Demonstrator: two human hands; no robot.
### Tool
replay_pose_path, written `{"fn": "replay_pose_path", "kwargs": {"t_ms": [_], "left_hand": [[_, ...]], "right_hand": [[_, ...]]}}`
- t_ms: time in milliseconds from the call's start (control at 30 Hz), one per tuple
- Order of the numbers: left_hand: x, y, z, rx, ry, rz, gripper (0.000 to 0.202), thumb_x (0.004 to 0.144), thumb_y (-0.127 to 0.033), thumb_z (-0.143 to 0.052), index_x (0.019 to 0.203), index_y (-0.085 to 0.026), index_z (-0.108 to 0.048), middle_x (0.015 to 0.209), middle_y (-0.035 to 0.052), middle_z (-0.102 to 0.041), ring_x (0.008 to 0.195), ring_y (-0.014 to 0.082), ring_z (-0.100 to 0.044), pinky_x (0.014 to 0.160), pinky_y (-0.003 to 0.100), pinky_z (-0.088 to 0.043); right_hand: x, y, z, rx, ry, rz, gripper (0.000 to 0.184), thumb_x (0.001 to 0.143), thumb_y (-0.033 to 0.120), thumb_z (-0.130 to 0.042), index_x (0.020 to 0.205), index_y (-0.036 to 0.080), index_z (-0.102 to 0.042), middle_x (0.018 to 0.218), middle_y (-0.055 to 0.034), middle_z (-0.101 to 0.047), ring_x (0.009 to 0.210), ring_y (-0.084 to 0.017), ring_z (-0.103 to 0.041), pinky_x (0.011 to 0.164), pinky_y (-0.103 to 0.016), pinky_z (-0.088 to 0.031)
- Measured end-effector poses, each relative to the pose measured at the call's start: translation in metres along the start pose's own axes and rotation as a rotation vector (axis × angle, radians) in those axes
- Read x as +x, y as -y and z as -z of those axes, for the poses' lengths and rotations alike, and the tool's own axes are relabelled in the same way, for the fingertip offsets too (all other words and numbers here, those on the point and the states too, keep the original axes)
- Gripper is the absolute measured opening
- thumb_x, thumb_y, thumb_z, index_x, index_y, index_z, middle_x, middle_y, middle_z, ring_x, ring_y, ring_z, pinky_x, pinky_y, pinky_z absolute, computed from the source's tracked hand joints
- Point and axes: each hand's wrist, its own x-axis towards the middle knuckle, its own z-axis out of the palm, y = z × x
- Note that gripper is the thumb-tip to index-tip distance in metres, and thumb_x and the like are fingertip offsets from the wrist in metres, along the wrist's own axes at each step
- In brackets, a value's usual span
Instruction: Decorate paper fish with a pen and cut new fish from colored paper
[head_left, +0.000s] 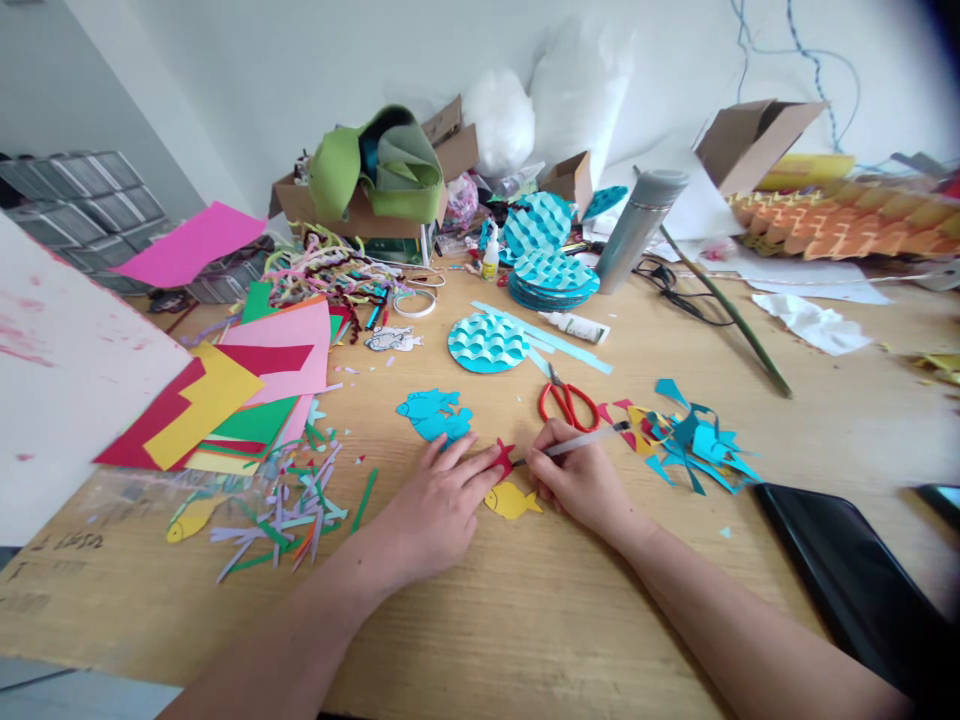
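Observation:
My left hand (439, 500) lies flat with its fingers stretched over a red paper fish (505, 457), pressing it to the table; most of the fish is hidden beneath them. In my right hand (574, 475) is a pen (589, 440), its tip at the red fish's tail. A yellow paper fish (514, 501) lies just in front, between both hands. Blue paper fish (433, 412) rest beyond my left fingertips. Past my right hand are red-handled scissors (568, 403), and blue paper scraps (701, 440) lie to its right.
Coloured paper sheets (247, 390) and thin paper strips (307, 505) cover the left side. A turquoise paper disc (489, 342), a glue bottle (577, 327) and a grey flask (641, 230) stand or lie farther back. A black phone-like device (832, 570) sits at right.

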Motion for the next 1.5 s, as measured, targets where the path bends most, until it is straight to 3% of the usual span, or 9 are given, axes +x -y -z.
{"fn": "replay_pose_path", "kwargs": {"t_ms": [1000,1500], "left_hand": [[-0.0011,0.001,-0.0014,0.0,-0.001,0.0,0.066,0.08,-0.007,-0.043,0.145,-0.019,-0.04,0.151,0.0026,-0.042,0.144,0.0239,-0.022,0.117,0.047,-0.019],[-0.0008,0.0007,-0.0004,-0.003,-0.001,0.0,0.065,0.081,-0.007,-0.043,0.144,-0.019,-0.04,0.151,0.0035,-0.043,0.145,0.0241,-0.022,0.117,0.048,-0.021]], "right_hand": [[-0.001,0.001,0.0005,0.03,-0.037,-0.037,0.016,0.072,0.027,-0.058,0.067,0.023,-0.043,0.042,0.0068,-0.051,0.032,-0.009,-0.045,0.03,-0.018,-0.032],[-0.0004,0.0015,-0.0007,0.07,-0.018,-0.108,0.027,0.075,0.041,-0.064,0.071,0.023,-0.043,0.043,0.0063,-0.053,0.031,-0.01,-0.047,0.03,-0.019,-0.037]]}}
